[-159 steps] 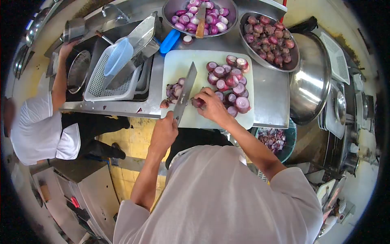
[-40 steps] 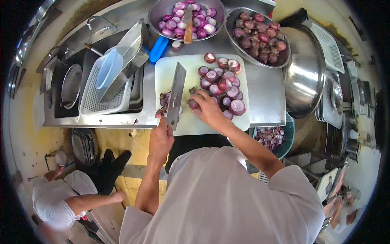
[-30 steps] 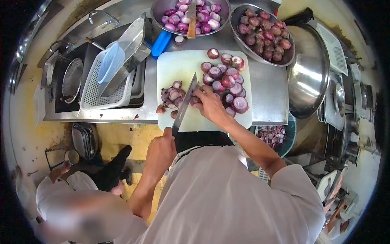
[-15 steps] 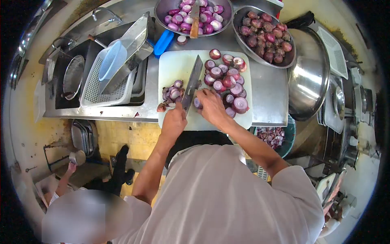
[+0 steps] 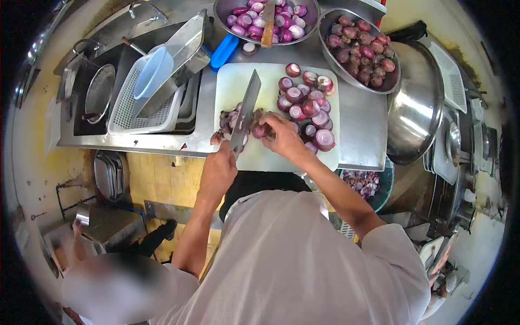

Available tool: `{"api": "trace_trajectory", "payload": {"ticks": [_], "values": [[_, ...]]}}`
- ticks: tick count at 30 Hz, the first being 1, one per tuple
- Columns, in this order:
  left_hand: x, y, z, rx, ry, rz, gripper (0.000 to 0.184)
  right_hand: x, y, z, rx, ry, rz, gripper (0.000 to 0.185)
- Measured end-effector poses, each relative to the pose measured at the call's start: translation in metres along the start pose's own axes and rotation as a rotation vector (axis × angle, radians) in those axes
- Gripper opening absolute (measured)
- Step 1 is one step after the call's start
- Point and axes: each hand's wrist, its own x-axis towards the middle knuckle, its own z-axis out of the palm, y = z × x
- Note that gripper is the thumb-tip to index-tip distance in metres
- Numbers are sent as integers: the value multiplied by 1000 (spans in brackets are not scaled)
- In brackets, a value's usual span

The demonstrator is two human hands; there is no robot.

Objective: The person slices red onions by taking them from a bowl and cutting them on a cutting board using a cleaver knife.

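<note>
My left hand (image 5: 219,169) is closed around the handle of a broad-bladed kitchen knife (image 5: 248,105), its blade pointing away from me over the white cutting board (image 5: 276,157). Beside the blade, the fingers of my right hand (image 5: 285,140) are closed on a red onion (image 5: 259,131), partly hidden by them. Onion trimmings (image 5: 228,120) lie left of the blade, partly covered by it. On the board's right side are several red onions with cut ends (image 5: 311,107).
Behind the board stand a bowl of peeled onions (image 5: 252,23) with a knife (image 5: 268,24) across it, and a bowl of unpeeled onions (image 5: 360,51). A blue-handled tool (image 5: 223,52) lies nearby. The sink (image 5: 86,125) is left; another person (image 5: 119,284) is lower left.
The knife and my left hand have shifted left and slightly toward me, over the trimmings. My right hand has lifted its fingers around the onion. The other person has moved.
</note>
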Motion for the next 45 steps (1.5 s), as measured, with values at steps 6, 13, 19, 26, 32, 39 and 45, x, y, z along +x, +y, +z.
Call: {"api": "trace_trajectory", "payload": {"ticks": [6, 13, 19, 26, 32, 39, 45], "values": [[-19, 6, -23, 106, -110, 42, 11, 5, -2, 10, 38, 56, -2, 44], [-28, 10, -24, 102, -128, 42, 10, 6, -8, 8, -79, 50, -33, 49], [-38, 35, -44, 126, -202, -19, 9, 6, -12, 1, -68, -10, 23, 50], [-35, 31, -20, 93, -223, -34, 10, 1, -14, 3, -89, -12, 9, 48], [16, -14, 62, 39, -37, 64, 14, -4, -17, 5, -81, -27, 20, 45], [24, -24, 66, 30, -60, 159, 13, -7, -11, -20, 124, 90, 82, 43], [22, -15, 60, 19, -16, 66, 10, 27, -17, -137, 96, 519, 248, 45]]}}
